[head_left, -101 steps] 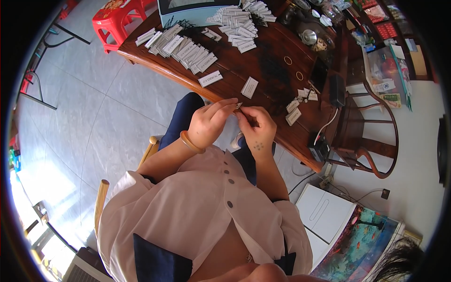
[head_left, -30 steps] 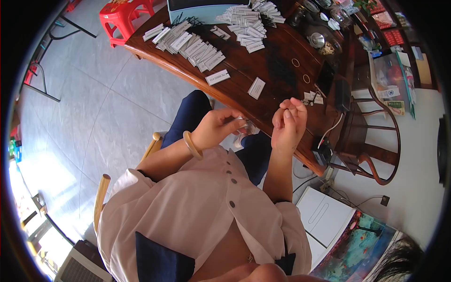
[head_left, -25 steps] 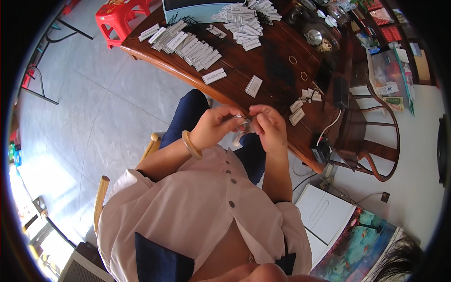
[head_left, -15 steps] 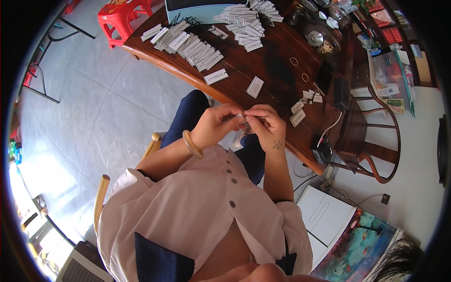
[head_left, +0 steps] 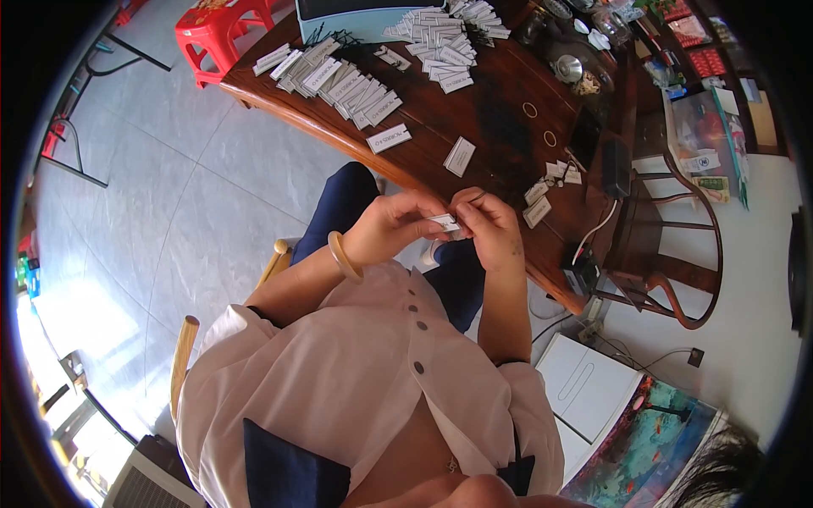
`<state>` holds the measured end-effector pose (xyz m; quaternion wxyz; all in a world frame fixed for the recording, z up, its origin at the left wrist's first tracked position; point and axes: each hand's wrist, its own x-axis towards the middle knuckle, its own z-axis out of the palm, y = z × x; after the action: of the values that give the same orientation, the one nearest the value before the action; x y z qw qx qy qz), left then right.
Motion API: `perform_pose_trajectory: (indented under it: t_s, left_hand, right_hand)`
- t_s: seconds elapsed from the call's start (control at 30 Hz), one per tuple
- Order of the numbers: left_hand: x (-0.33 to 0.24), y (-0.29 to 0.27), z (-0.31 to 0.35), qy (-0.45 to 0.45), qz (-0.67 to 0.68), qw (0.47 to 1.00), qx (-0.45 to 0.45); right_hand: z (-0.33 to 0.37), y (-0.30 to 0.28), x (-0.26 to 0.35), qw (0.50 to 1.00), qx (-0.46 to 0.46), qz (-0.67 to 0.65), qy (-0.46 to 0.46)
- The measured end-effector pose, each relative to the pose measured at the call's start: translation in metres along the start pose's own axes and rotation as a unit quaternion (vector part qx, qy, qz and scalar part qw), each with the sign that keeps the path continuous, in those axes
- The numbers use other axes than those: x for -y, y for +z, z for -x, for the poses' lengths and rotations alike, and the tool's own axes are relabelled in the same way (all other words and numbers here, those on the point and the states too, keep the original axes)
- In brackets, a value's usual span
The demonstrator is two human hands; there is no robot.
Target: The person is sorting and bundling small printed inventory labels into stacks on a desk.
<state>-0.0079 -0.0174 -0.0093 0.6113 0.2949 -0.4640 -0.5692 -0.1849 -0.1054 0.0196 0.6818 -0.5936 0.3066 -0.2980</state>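
My left hand (head_left: 396, 222), with a bangle on its wrist, pinches a small white hang tag (head_left: 445, 222) over my lap, near the front edge of the table. Its other end is partly hidden by fingers. My right hand (head_left: 493, 230) is closed right beside the tag, and a thin dark string (head_left: 478, 196) shows at its fingertips. On the table, the nearest single tags are a white card tag (head_left: 459, 157) just beyond my hands and another white tag (head_left: 389, 138) along the left edge.
A dark wooden table (head_left: 423, 114) carries a spread pile of tags (head_left: 339, 85) and a second pile (head_left: 445, 51) with dark strings. Several tags (head_left: 537, 212) lie at right near two rubber bands (head_left: 530, 110). A red stool (head_left: 218, 38) and a wooden chair (head_left: 677, 254) stand around.
My right hand has shifted slightly right and its fingers have curled. The tag's white face now shows between my hands, along with a dark string at my right fingertips.
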Motion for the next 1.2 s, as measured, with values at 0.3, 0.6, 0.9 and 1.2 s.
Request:
perform_pose_trajectory:
  t_s: [0.3,0.6,0.9,1.2]
  left_hand:
    - [0.006,-0.008,0.001,-0.062,-0.029,0.997,-0.033]
    - [-0.027,-0.008,-0.010,0.134,-0.446,0.883,-0.058]
    - [0.000,-0.005,-0.001,-0.061,-0.015,0.996,-0.056]
    - [-0.006,-0.004,-0.004,-0.086,-0.043,0.988,-0.118]
  right_hand:
    - [0.007,0.011,0.025,0.996,-0.048,-0.058,-0.038]
    - [0.006,0.016,0.019,0.944,-0.035,0.274,-0.182]
    - [0.003,0.024,-0.001,0.973,-0.116,0.087,-0.177]
    - [0.013,0.033,0.009,0.826,0.019,0.411,-0.384]
